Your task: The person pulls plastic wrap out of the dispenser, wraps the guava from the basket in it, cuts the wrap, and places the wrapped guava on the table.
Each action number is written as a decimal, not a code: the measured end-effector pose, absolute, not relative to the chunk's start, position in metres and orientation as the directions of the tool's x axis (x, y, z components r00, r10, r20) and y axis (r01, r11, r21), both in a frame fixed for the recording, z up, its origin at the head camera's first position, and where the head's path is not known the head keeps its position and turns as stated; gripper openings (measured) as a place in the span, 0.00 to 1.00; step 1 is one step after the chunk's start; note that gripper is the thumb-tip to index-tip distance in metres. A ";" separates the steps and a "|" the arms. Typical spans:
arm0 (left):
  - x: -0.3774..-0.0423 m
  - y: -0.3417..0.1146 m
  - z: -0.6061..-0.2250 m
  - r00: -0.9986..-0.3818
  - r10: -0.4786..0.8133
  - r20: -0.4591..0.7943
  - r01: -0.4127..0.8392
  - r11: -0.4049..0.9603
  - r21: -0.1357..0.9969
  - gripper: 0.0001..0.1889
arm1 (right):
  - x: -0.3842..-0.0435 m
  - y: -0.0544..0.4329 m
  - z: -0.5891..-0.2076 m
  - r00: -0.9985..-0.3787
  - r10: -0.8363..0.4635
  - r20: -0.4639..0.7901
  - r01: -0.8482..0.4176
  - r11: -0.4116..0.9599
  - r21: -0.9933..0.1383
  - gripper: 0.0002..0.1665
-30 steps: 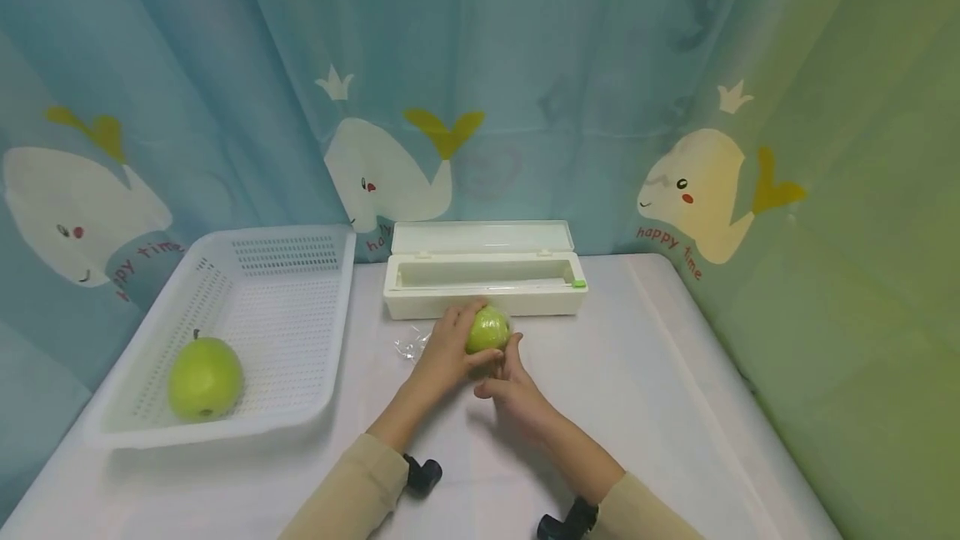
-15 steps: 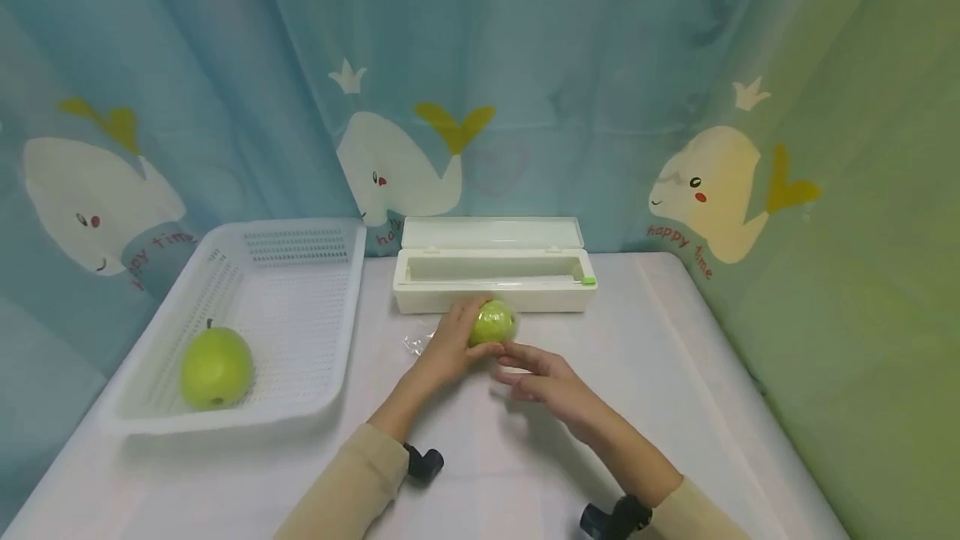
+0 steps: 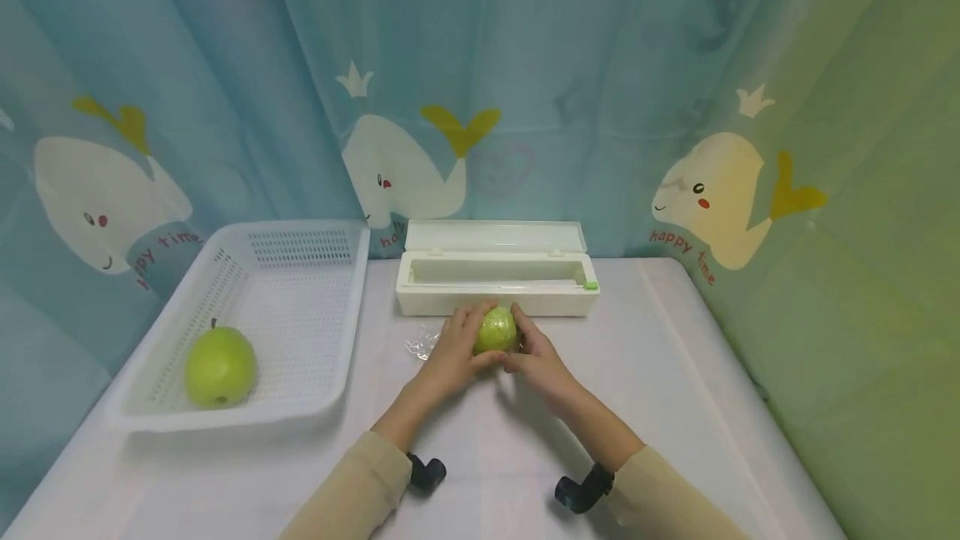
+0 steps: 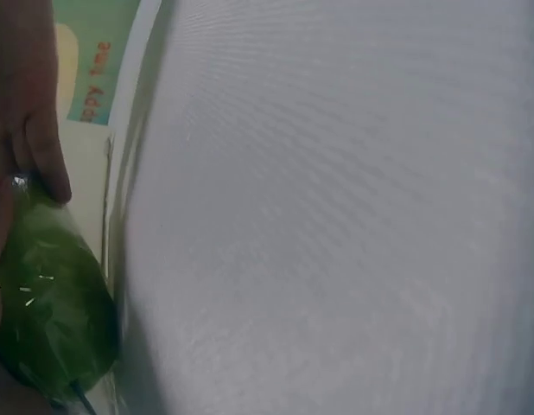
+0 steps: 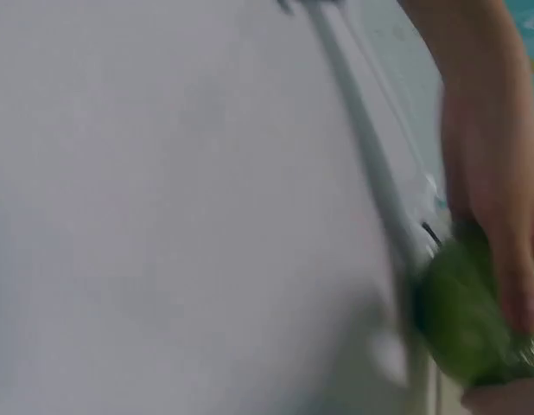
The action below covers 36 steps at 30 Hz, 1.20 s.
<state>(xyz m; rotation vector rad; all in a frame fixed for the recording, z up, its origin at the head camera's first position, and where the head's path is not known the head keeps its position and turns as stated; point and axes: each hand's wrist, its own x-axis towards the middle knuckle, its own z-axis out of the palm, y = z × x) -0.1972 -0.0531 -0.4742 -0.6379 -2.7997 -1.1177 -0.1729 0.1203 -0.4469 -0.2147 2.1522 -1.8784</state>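
A green pear in clear plastic film stands out between both hands, just in front of the long white box. My left hand grips its left side, fingers over the far side and thumb along the near side. From the right, my right hand holds it too, with fingertips on its far right and thumb close to the left thumb. Crinkled clear film shows left of the left hand. In the left wrist view the wrapped pear has its dark stem showing; in the right wrist view the pear is partly covered by fingers.
Behind the hands, the white film dispenser box has its lid raised and a green slider at its right end. At left, a white perforated basket holds another green pear. A whale-printed curtain hangs behind.
My right hand drew back to the right from the pear, fingers extended, then came back and now holds its right side. The left hand has kept its grip throughout.
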 end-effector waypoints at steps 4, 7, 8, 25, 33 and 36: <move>-0.197 -0.054 -0.473 -0.913 0.343 0.222 0.401 0.653 0.643 0.44 | -0.170 0.108 -0.456 -0.972 -0.210 -0.104 0.087 0.089 -0.992 0.60; -0.197 -0.054 -0.471 -0.911 0.337 0.238 0.409 0.663 0.626 0.43 | -0.169 0.101 -0.457 -0.982 -0.158 -0.101 0.096 0.035 -0.995 0.61; -0.197 -0.054 -0.470 -0.910 0.338 0.241 0.412 0.668 0.620 0.43 | -0.168 0.099 -0.457 -0.984 -0.147 -0.104 0.101 0.029 -0.994 0.62; -0.202 -0.055 -0.467 -0.919 0.358 0.167 0.371 0.636 0.676 0.45 | -0.136 0.111 -0.433 -0.934 -0.282 -0.219 0.303 -0.299 -0.905 0.57; -0.199 -0.049 -0.472 -0.922 0.325 0.210 0.382 0.683 0.622 0.45 | -0.150 0.107 -0.426 -0.947 -0.206 -0.247 0.296 -0.261 -0.919 0.60; -0.198 -0.047 -0.474 -0.928 0.308 0.208 0.369 0.702 0.609 0.45 | -0.142 0.104 -0.428 -0.939 -0.259 -0.226 0.280 -0.196 -0.940 0.59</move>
